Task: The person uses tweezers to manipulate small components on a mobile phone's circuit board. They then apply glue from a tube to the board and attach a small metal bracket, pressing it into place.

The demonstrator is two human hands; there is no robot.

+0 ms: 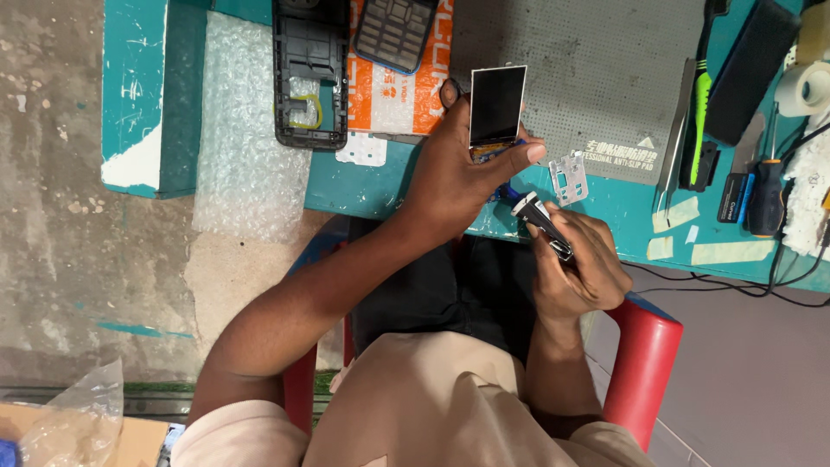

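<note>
Hands grip glossy rectangular screen [497, 104], metal tweezers [545, 225].

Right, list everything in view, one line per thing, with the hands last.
Small display screen: one, black with pale frame, held upright above the teal bench.
Tweezers: one, metal, at the bench edge.
Metal bracket plate: one, silver, on the bench right of the screen.
Phone back shell: one, black, on bubble wrap.
Keypad: one, dark, on an orange packet.
Anti-slip mat: one, grey, top centre.
Green-handled tool: one, right of the mat.
Screwdriver: one, black-handled, far right.
Tape roll: one, white, top right.
Chair: one, red.
Left hand: holds the screen.
Right hand: grips the tweezers.
</note>
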